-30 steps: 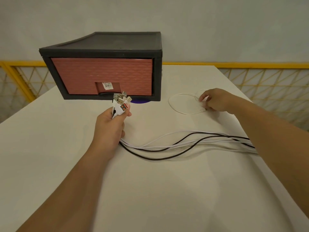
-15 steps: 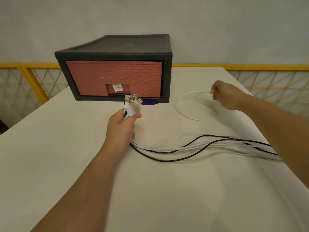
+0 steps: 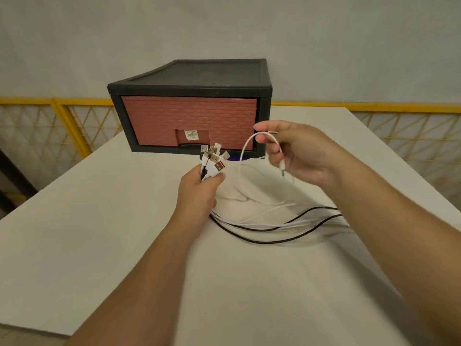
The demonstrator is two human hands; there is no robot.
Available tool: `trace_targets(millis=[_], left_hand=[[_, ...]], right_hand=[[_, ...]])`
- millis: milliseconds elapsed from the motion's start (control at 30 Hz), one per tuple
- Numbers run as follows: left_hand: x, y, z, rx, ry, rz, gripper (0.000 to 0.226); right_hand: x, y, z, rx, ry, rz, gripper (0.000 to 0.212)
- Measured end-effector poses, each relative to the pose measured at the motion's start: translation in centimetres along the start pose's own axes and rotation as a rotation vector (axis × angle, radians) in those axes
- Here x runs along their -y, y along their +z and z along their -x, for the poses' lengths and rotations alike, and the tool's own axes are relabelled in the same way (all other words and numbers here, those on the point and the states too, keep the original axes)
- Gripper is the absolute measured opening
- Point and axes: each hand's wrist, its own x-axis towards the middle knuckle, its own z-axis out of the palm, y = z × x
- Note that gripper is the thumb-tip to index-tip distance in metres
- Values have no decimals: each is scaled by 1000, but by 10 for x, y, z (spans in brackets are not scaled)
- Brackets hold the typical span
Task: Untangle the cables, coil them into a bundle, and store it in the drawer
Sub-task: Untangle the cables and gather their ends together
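White table — a yellow lattice railing behind it, a plain grey wall beyond.

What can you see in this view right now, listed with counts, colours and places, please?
table: one, white, under everything
drawer unit: one, black frame, closed reddish-brown front, far middle of table
sticker: one, white barcode label, in the drawer's handle recess
purple object: one, peeking from under the unit's front; unidentifiable
cable bundle: several white, two black; plug ends raised before the drawer, lengths trailing right
thin white cable: one, looping down right of the bundle
fence: yellow, behind table
wall: grey, background
left hand: grips the bundle's plug ends
right hand: pinches the thin white cable
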Motion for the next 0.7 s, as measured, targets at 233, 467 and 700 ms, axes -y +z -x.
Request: trace_targets(millis=[233,467,700], left_hand=[[0,3,3,0,122,-49,28],[-1,4,5,74,158,-77,30],[-6,11,14,87,183,-90,24]], right_hand=[[-33,16,-6,-39,-36,-118,43],[-51,9,-7,-239,-430,488,21],[-64,14,-6,-155,-380,667,32]])
